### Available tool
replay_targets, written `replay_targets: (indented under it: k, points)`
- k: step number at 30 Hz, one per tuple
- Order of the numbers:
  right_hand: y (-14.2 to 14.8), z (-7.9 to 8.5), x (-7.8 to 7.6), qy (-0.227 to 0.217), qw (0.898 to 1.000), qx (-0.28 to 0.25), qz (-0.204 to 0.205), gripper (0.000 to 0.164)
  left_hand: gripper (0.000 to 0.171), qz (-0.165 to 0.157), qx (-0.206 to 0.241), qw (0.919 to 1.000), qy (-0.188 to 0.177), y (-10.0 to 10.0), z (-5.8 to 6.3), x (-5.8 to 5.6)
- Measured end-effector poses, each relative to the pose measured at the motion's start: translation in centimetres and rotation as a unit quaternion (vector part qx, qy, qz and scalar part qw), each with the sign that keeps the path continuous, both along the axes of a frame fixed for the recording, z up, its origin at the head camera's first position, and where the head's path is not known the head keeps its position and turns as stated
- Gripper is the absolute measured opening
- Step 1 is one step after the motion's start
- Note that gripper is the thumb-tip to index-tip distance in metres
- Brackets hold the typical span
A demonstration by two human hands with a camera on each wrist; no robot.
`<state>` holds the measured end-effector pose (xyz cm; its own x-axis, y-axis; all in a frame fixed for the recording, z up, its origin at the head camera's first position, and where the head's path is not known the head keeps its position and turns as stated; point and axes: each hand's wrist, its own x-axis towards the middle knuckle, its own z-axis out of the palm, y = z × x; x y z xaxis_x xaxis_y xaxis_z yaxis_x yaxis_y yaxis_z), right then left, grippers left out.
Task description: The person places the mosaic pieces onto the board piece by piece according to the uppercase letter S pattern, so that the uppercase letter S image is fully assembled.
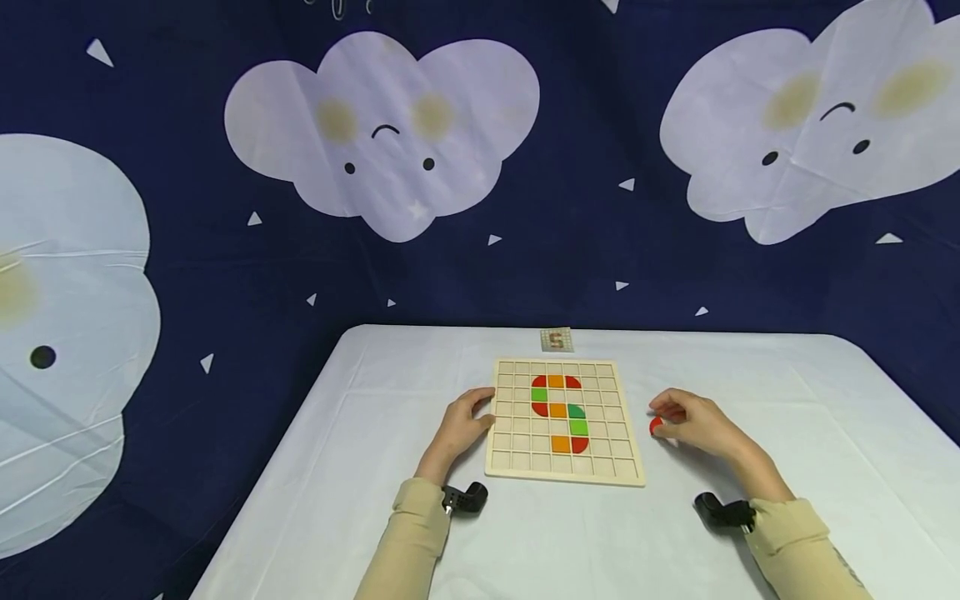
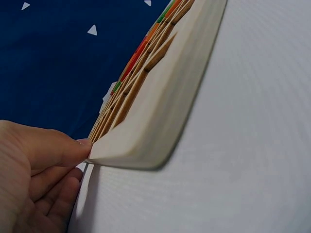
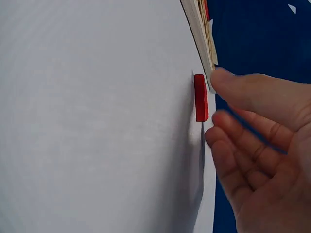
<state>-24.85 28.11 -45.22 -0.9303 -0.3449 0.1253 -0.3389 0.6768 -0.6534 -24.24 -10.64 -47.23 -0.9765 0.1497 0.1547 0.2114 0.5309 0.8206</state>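
A light wooden grid board (image 1: 565, 480) lies on the white table, bearing red, orange and green square and rounded pieces set in an S-like pattern. My left hand (image 1: 461, 425) touches the board's left side, thumb and forefinger spread along the edge. From the left wrist, its thumb (image 2: 73, 150) shows at the board's corner. To the right of the board, my right hand (image 1: 697, 421) reaches over a loose red piece (image 1: 655, 424). In the right wrist view that red piece (image 3: 200, 98) is on the cloth, thumb and fingers parted just beside it.
Behind the board lies a small card (image 1: 557, 340) printed with a similar S pattern on a grid. A dark blue curtain (image 1: 450, 275) with cloud faces hangs past the table's far edge. A black wrist camera (image 1: 467, 498) sits at the left cuff, another (image 1: 722, 512) at the right.
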Motion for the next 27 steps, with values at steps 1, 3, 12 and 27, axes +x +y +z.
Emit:
replay_targets:
  k: [1, 3, 12, 27]
  points:
    - [-0.1, 0.0, 0.0, 0.0, 1.0, -0.001, -0.004, 0.029, 0.044, 0.001, -0.001, 1.0, 0.0, 0.0, 0.0, 0.0]
    - [-0.3, 0.0, 0.0, -0.002, 1.0, -0.004, -0.002, 0.028, 0.044, 0.003, -0.002, 1.0, 0.002, -0.1, -0.1, 0.0]
    - [-0.6, -0.4, 0.3, 0.011, 1.0, -0.002, 0.005, 0.026, 0.044, -0.008, -0.003, 0.9999, 0.01, -0.1, -0.3, -0.2]
    - [-0.3, -1.2, 1.5, 0.041, 0.999, 0.006, 0.003, 0.027, 0.044, 0.0, 0.0, 1.0, 0.0, 0.0, -0.2, -0.1]
